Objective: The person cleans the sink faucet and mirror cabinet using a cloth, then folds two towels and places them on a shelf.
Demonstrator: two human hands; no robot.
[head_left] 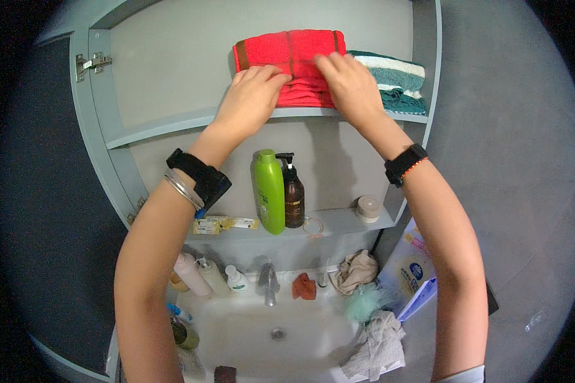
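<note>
A folded red towel with dark brown stripes lies on the upper shelf of a cabinet, in a stack with red folds beneath. My left hand is at the left front of the stack, fingers curled in against the red cloth. Over its right front, my right hand has its fingertips bent onto the towel, slightly blurred. The backs of both hands hide part of the grip. Beside the right hand sit folded green and white striped towels.
On the lower shelf stand a green bottle, a brown pump bottle, a small round jar and yellow sachets. Below is a white sink with a faucet, bottles and cloths. An opened cabinet door stands left.
</note>
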